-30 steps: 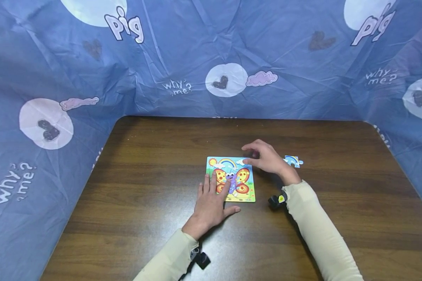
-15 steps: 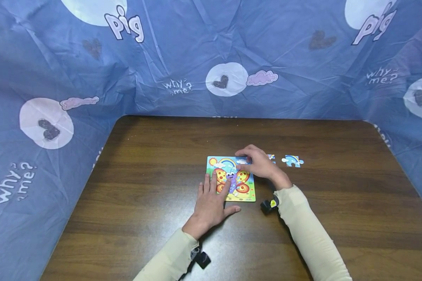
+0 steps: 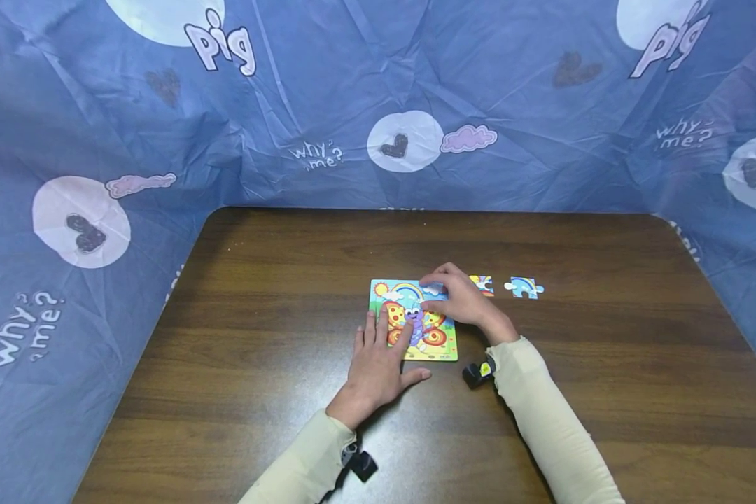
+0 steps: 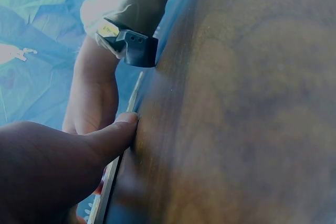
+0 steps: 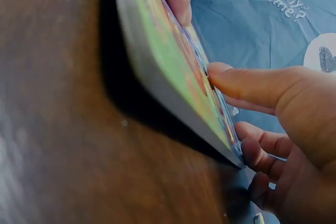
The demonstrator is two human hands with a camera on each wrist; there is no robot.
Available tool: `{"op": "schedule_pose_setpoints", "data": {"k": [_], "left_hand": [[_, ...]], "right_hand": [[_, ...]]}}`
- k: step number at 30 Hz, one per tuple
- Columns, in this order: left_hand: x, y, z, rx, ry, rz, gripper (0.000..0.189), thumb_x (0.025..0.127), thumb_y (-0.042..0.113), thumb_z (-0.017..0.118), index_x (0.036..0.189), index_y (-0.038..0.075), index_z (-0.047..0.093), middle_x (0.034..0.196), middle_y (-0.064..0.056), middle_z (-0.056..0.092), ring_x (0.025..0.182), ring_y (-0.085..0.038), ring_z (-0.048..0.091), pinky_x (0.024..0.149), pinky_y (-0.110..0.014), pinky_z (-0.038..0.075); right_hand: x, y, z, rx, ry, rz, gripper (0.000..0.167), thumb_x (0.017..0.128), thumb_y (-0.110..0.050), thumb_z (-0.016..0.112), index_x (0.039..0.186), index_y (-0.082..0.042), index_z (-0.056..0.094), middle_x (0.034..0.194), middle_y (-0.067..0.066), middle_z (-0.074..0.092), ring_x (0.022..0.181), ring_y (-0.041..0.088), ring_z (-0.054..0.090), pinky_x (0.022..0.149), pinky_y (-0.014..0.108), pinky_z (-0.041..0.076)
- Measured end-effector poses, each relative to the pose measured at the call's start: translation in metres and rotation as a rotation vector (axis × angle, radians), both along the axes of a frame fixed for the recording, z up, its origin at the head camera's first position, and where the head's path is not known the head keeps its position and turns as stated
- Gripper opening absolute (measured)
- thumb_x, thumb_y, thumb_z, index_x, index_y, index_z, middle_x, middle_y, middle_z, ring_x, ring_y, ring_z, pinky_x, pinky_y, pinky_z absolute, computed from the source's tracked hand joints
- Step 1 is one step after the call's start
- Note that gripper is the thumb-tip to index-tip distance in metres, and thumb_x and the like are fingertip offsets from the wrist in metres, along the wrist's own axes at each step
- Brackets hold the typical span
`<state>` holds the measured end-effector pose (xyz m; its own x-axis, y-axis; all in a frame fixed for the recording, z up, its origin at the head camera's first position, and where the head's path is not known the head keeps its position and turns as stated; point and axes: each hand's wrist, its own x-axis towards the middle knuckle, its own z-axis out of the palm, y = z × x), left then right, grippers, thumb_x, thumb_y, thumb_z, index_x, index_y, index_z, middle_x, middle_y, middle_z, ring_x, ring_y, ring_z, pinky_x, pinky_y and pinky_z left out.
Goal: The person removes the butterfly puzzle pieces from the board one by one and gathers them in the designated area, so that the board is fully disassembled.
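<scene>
A square butterfly jigsaw puzzle (image 3: 437,353) lies on the table, with a sun and a rainbow along its far side. My left hand (image 3: 376,367) rests flat on its near left part, fingers spread. In the left wrist view the left thumb (image 4: 113,135) lies beside the puzzle's edge. My right hand (image 3: 463,297) grips the puzzle's far right corner. Its thumb (image 5: 247,82) touches the picture in the right wrist view, and the other fingers curl at the edge. Whether one loose piece sits between them is hidden.
Two jigsaw pieces lie right of the puzzle: a red-and-yellow one (image 3: 481,284) partly behind my right hand, and a blue rainbow one (image 3: 524,288). The brown wooden table (image 3: 258,301) is bounded by a blue printed cloth (image 3: 315,84) at the back and sides.
My right hand has moved left and closed in on the puzzle's far right corner, uncovering the two loose pieces. My left hand stays in place.
</scene>
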<state>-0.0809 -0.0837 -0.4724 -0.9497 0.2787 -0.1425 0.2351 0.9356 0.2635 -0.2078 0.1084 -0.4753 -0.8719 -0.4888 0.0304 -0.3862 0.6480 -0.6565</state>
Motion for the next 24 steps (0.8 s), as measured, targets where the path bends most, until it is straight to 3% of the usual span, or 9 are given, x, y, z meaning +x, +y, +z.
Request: {"op": "schedule_pose_setpoints", "data": {"k": [5,14,24], "left_hand": [[0.0004,-0.0002,0.0003,0.01,0.026,-0.003,0.087,0.087,0.068,0.06,0.157,0.023,0.035,0.164,-0.028,0.018,0.152,-0.051,0.019,0.12,-0.062,0.026],[0.0014,-0.0004,0.0018,0.004,0.008,-0.004,0.086,0.088,0.069,0.058,0.157,0.023,0.033,0.165,-0.028,0.018,0.152,-0.051,0.018,0.121,-0.062,0.025],[0.0013,-0.0001,0.002,-0.02,0.01,-0.005,0.087,0.088,0.07,0.056,0.158,0.024,0.032,0.165,-0.028,0.018,0.152,-0.05,0.018,0.12,-0.061,0.026]], "right_hand": [[-0.0015,-0.0001,-0.0036,0.013,0.015,0.012,0.038,0.084,-0.023,0.081,0.118,-0.01,0.073,0.12,0.017,0.057,0.108,0.03,0.057,0.095,0.048,0.048],[0.0009,0.0008,-0.0058,0.005,0.026,0.037,0.038,0.088,-0.026,0.077,0.122,-0.011,0.072,0.122,0.017,0.055,0.107,0.03,0.053,0.094,0.048,0.046],[0.0027,-0.0017,-0.0094,0.012,0.036,-0.003,0.034,0.087,-0.03,0.078,0.117,-0.015,0.073,0.124,0.014,0.054,0.11,0.03,0.053,0.096,0.05,0.045]]}}
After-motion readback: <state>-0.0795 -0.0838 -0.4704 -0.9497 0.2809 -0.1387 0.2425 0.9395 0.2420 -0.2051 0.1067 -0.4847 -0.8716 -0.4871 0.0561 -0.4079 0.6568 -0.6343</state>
